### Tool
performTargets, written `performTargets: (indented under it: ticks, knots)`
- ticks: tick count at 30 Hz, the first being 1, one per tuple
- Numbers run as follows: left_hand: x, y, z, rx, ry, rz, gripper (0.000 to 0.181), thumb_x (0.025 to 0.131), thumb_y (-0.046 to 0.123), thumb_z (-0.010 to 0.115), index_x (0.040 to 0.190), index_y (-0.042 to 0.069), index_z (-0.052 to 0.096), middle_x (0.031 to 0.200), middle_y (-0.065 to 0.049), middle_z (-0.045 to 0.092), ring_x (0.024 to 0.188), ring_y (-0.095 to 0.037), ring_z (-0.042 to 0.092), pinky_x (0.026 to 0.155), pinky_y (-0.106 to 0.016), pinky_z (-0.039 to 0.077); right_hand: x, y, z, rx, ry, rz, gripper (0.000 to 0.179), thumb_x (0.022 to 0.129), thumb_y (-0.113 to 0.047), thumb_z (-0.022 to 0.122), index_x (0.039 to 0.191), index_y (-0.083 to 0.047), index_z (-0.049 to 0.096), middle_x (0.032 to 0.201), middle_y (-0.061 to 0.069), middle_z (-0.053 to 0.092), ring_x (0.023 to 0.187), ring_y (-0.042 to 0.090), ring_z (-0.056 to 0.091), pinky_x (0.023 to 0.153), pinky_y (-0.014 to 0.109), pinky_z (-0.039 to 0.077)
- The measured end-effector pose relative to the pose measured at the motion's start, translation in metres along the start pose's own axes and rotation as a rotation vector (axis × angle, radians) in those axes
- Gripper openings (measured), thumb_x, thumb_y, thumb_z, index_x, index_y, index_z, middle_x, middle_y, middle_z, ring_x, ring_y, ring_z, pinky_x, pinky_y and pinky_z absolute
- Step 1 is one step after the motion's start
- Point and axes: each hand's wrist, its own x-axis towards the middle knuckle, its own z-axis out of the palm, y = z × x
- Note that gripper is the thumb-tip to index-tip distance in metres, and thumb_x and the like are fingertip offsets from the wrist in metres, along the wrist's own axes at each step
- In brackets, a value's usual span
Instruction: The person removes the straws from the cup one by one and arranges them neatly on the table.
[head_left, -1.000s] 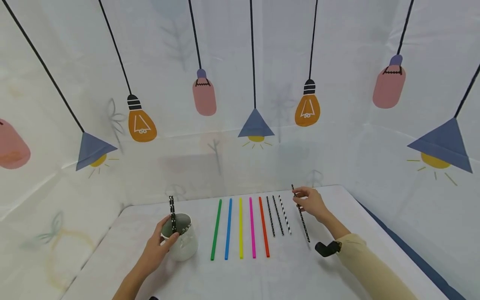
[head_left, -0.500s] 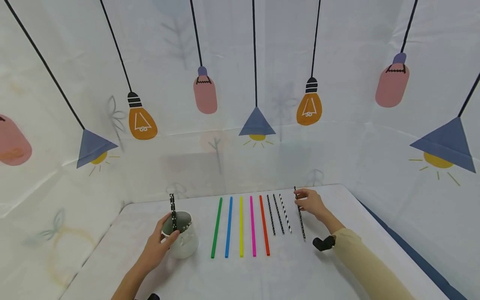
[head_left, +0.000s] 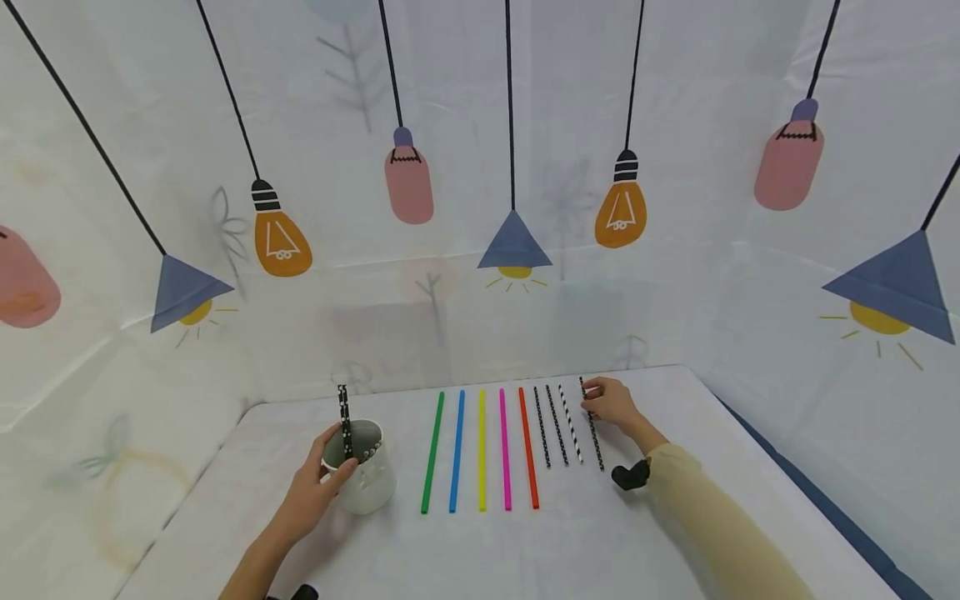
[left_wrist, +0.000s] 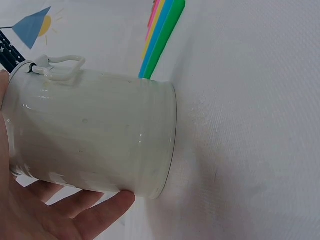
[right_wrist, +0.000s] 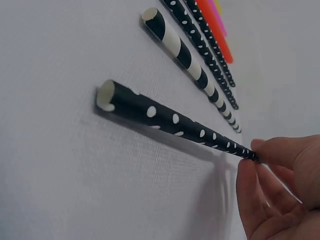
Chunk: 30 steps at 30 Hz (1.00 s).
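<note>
My left hand [head_left: 309,493] grips a white cup [head_left: 373,487] at the left of the table, thumb near the rim. Black straws with white marks [head_left: 345,421] stand up out of the cup; their lower parts are hidden inside. At the right, the right hand [head_left: 613,402] pinches a black straw with white dots [head_left: 593,437] near its far end. The right wrist view shows thumb and fingertips on this paper straw [right_wrist: 185,126], its near end low over the cloth. Just left of it lies a black-and-white striped straw [head_left: 571,425].
Between the hands lie green [head_left: 432,454], blue [head_left: 457,454], yellow [head_left: 482,454], pink [head_left: 506,454] and orange-red [head_left: 528,450] straws, then two thin dotted black straws [head_left: 557,425]. A white sheet with printed lamps [head_left: 513,242] hangs behind the white table [head_left: 465,558].
The right hand has moved left with the dotted straw, bringing it closer to the striped one and more in line with the row. The left hand and cup have stayed in place.
</note>
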Motion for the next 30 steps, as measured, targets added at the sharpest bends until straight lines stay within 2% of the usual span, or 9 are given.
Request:
performTargets:
  ticks: [8,16,24,30]
  knots:
    - [0.0,0.003,0.0,-0.001,0.002,0.005,0.075,0.098,0.045,0.053,0.155,0.018,0.013,0.153,-0.028,0.021,0.126,-0.059,0.035,0.083,-0.052,0.052,0.009,0.003,0.005,-0.026,0.007,0.014,0.04,0.085,-0.004,0.07,0.122,0.007,0.06,0.108,0.022,0.064,0.076,0.019,0.063,0.062,0.028,0.053]
    - [0.001,0.0,0.0,-0.002,0.006,0.007,0.075,0.098,0.046,0.053,0.155,0.019,0.013,0.153,-0.027,0.021,0.125,-0.059,0.036,0.083,-0.052,0.052,0.01,0.001,0.008,-0.041,0.018,0.034,0.03,0.083,-0.004,0.071,0.111,0.007,0.065,0.091,0.015,0.066,0.064,0.016,0.06,0.055,0.026,0.051]
    - [-0.002,0.002,0.001,-0.009,0.005,-0.003,0.074,0.098,0.045,0.054,0.155,0.02,0.013,0.153,-0.027,0.022,0.125,-0.059,0.036,0.083,-0.052,0.052,0.015,0.006,0.013,-0.047,0.043,0.077,0.031,0.081,-0.004,0.073,0.11,0.006,0.067,0.094,0.016,0.066,0.07,0.018,0.063,0.058,0.028,0.054]
    - [-0.002,0.005,0.001,-0.012,0.002,-0.001,0.075,0.098,0.045,0.054,0.155,0.019,0.014,0.153,-0.027,0.022,0.126,-0.059,0.035,0.084,-0.053,0.052,0.017,0.006,0.012,-0.058,0.029,0.073,0.031,0.081,-0.005,0.074,0.109,0.007,0.068,0.089,0.014,0.067,0.067,0.017,0.062,0.058,0.029,0.053]
